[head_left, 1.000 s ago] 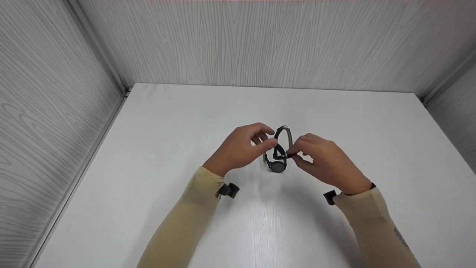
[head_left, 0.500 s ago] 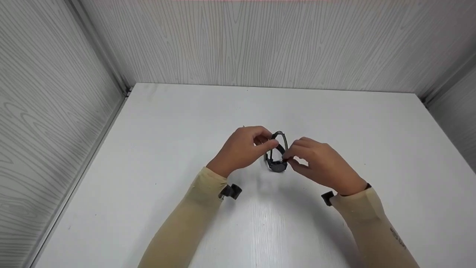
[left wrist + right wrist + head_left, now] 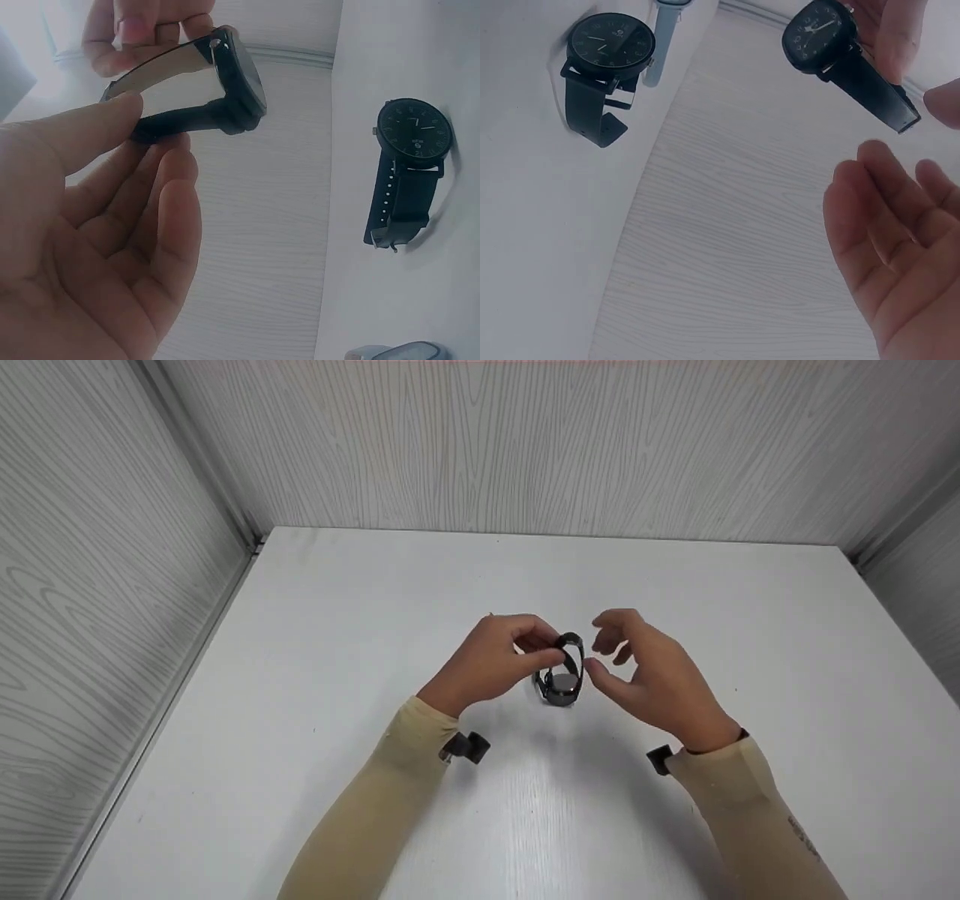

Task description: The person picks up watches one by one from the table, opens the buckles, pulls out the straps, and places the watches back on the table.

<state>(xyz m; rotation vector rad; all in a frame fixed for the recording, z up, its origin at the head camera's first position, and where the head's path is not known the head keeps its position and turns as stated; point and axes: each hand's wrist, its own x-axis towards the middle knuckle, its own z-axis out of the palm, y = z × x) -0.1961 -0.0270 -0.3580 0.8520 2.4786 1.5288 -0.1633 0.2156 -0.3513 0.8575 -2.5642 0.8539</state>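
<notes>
Watch: pinched in left hand, strap end pointing toward loose-fingered, empty right hand just beside.

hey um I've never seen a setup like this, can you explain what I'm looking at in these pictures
There is no machine here, just a person's two bare hands. The head picture looks down from a camera on the person's head; the other two come from cameras worn on the wrists, so each shows one hand's work up close. The left hand pinches the strap of a black squarish wristwatch. The right hand is close by, its fingers relaxed and holding nothing. On the white table lies a black round wristwatch, and the wrist pictures catch part of a pale blue watch, cut off by the picture's edge.
</notes>
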